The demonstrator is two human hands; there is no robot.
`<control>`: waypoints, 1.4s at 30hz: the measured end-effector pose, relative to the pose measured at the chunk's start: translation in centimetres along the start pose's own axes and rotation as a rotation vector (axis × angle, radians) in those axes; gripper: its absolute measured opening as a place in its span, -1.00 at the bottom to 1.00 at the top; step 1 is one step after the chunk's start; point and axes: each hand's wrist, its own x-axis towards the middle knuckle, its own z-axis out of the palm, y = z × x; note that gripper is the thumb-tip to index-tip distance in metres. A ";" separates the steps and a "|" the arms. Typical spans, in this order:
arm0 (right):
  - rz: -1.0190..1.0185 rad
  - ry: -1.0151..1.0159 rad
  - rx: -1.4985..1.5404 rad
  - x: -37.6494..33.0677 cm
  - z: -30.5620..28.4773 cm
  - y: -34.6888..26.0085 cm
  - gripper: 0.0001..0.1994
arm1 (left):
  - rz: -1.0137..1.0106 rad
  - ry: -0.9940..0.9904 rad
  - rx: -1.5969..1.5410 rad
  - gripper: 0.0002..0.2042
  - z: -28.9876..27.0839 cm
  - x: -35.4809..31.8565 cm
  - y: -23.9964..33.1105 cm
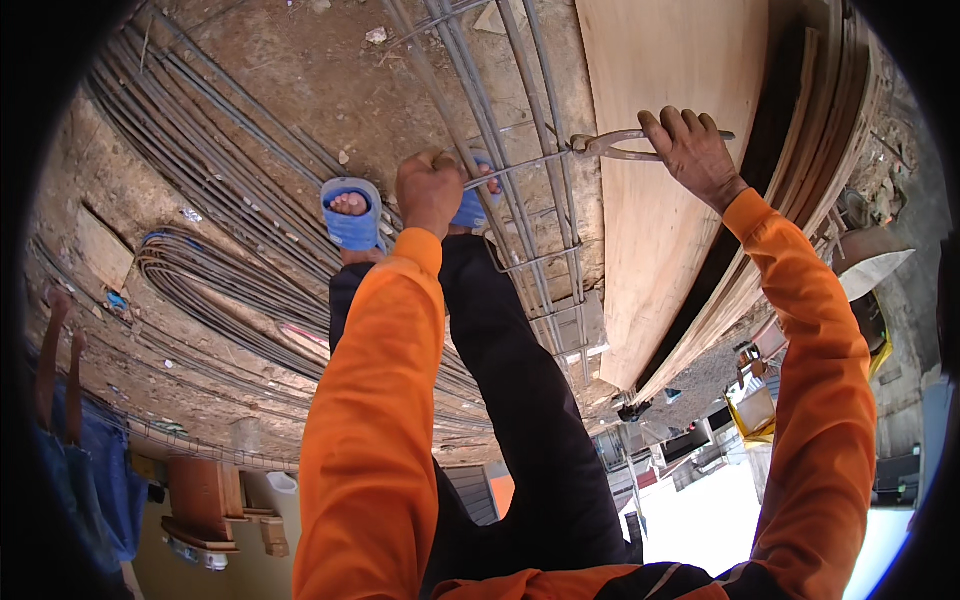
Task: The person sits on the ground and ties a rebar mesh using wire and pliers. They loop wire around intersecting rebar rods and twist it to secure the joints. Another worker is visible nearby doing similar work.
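Note:
A rebar cage [512,190] of long steel bars tied with cross stirrups runs away from me in the middle. My left hand [430,190] is closed at the left end of one stirrup [525,167], beside the cage's left bars. On the other side, my right hand [690,150] is wrapped round the handles of steel pincers [605,143]. Their jaws meet the cage's right bars, at the right end of that same stirrup. Whatever lies between the jaws is too small to make out.
Long loose rebars [230,150] and a bent bundle [190,255] lie on the dirt at left. A plywood sheet [660,230] and stacked boards [800,140] are at right. My feet in blue sandals [352,225] stand beside the cage. Another person's arms [60,360] show at far left.

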 end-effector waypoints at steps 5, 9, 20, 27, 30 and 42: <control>0.064 -0.433 0.695 -0.3 -2.4 0.0 -0.60 | -0.042 -0.008 -0.075 -0.71 0.2 0.1 -0.4; 0.153 -0.797 1.047 0.8 -4.8 0.1 -0.42 | -0.026 -0.014 -0.036 -0.69 0.0 0.6 -0.9; 0.319 -0.424 1.295 -4.7 -0.9 -7.9 -0.23 | 0.076 -0.003 0.106 -0.71 0.2 0.8 -1.3; 0.514 -0.542 1.653 -5.7 -1.8 -8.9 -0.49 | 0.073 -0.056 0.071 -0.69 0.1 1.0 -1.3; 0.563 -0.659 1.635 -7.6 -1.3 -9.3 -0.39 | 0.065 -0.048 0.077 -0.73 0.1 -0.2 0.1; 1.016 0.283 1.430 -3.3 -6.8 -18.4 -0.17 | 0.072 0.022 0.080 -0.72 0.8 1.1 -1.6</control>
